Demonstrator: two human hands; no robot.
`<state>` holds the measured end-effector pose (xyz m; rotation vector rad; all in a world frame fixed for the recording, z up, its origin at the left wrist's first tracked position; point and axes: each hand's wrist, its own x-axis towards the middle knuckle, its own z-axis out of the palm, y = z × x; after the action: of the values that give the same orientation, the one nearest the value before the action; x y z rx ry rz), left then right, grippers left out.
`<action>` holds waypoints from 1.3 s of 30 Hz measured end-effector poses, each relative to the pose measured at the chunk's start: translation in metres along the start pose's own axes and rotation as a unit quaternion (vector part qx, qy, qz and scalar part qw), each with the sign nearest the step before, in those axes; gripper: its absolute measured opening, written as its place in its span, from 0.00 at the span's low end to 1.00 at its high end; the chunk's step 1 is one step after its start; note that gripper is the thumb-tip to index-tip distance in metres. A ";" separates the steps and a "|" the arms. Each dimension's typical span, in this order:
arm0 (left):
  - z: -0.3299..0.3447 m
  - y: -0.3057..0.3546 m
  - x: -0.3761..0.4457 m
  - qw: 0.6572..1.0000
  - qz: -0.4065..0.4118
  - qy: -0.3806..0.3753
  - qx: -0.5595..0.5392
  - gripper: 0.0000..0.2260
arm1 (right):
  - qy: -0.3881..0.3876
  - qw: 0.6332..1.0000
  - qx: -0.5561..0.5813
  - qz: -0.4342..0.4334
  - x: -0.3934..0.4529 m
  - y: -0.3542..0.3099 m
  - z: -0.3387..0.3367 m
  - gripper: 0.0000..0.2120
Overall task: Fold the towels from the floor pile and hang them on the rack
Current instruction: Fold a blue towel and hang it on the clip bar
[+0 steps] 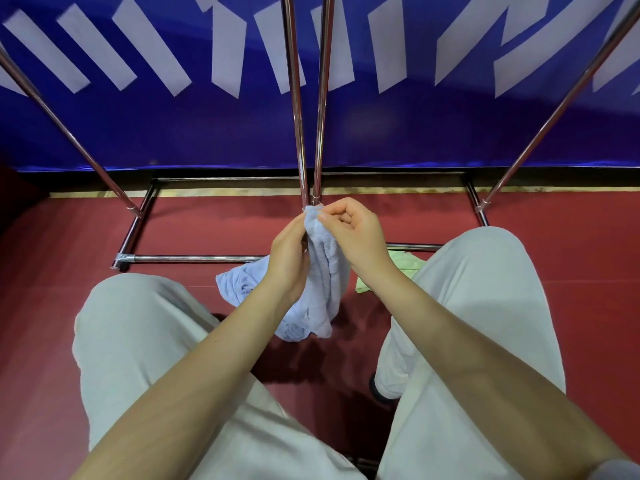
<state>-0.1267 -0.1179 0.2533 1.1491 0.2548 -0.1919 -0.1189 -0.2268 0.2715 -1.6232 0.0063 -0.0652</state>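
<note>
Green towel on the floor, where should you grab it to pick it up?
The green towel lies crumpled on the red floor, mostly hidden behind the right knee. Probably best to pinch the raised rumpled edge near the rack's bottom bar, coming from above with the right hand, the nearer one. Both hands now hold the blue towel.

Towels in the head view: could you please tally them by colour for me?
Light blue towel, held up by the left hand and the right hand: 1
Light green towel, on the floor, partly hidden behind the right arm and knee: 1
Total: 2
</note>
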 end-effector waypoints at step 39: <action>-0.070 0.043 0.007 0.967 0.030 0.250 -0.033 0.07 | -0.296 0.885 -0.342 0.111 -0.054 0.101 -0.035 0.23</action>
<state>-0.1148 -0.0368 0.2617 1.1239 0.6664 0.1647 -0.1707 -0.2650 0.1701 -2.2775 -0.2839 0.6837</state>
